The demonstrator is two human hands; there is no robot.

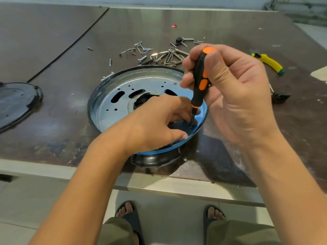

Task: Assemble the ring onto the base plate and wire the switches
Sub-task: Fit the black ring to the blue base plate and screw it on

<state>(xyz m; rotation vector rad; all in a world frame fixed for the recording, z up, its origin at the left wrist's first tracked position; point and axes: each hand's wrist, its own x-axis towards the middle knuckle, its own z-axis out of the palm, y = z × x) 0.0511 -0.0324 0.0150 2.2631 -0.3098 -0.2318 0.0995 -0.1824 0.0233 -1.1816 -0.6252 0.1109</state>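
Screwdriver gripped by right hand; left hand pinches base plate beside its tip

Plate: stamped sheet metal, bright zinc-like finish, smooth and glossy, bluish sheen on the rim. Screwdriver: matt black and orange plastic handle, dark metal shaft. Table top: dark brown board, semi-gloss, scuffed and blotchy near the front edge. Screws, upper centre: bright bare metal. Disc at left edge: black, glossy. Tool at right: yellow plastic handle. Trousers: olive cloth.
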